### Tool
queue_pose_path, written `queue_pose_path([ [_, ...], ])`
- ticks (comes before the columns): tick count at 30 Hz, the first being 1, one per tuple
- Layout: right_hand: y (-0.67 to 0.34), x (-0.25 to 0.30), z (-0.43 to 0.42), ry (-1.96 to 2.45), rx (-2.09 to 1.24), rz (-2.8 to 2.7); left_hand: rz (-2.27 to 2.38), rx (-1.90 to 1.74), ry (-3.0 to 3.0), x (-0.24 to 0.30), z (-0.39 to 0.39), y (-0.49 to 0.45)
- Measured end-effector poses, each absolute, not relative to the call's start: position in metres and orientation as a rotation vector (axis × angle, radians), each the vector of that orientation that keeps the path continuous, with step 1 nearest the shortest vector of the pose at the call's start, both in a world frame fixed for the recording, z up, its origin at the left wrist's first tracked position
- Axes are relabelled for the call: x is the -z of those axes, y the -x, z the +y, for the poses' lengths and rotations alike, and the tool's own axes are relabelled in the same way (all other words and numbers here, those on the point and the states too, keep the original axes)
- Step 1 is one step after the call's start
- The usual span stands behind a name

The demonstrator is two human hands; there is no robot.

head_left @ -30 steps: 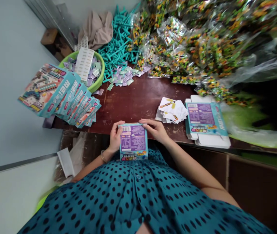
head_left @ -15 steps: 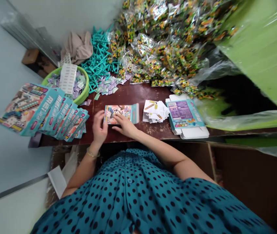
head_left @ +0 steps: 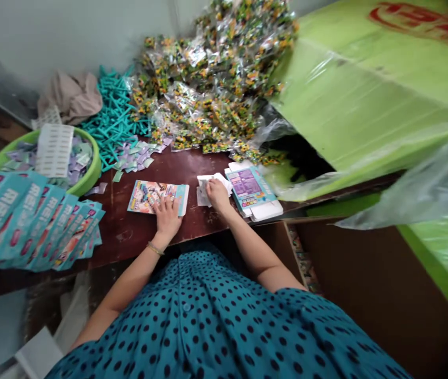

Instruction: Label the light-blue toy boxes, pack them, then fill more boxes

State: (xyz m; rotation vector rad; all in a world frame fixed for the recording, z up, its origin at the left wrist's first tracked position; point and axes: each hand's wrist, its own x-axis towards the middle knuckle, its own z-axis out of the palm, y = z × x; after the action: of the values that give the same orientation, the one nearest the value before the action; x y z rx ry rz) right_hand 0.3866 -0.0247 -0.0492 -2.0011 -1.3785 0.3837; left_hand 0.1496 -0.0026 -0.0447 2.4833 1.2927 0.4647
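A teal printed box lies flat on the dark brown table, picture side up. My left hand rests on its near right corner with the fingers spread flat. My right hand lies on a small pile of white printed cards to the right of the box, fingers curled down onto the top card. Just right of the cards sits a stack of flat unfolded boxes, purple back side up.
A fanned row of finished teal boxes stands at the left. Behind it sit a green basin of small packets, a heap of teal plastic parts and a pile of clear bagged toys. A green carton fills the right.
The box left my lap edge and was laid flat on the table, picture side up. My right hand moved from the box to the card pile. The view swung right.
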Motion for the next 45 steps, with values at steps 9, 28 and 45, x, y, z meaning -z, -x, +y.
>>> queue_pose_path([
  [9,-0.368,-0.033,-0.044,1.406,-0.273,-1.288,1.207,-1.017,-1.823,-0.041,0.033,-0.085],
  [28,-0.256,0.046,0.158,1.754,-0.508,-2.015,1.382,-0.933,-1.585,-0.098,-0.028,-0.010],
  [45,-0.310,0.083,-0.139,1.148,-0.346,-2.158,1.260,-0.898,-1.525,-0.054,-0.001,-0.061],
])
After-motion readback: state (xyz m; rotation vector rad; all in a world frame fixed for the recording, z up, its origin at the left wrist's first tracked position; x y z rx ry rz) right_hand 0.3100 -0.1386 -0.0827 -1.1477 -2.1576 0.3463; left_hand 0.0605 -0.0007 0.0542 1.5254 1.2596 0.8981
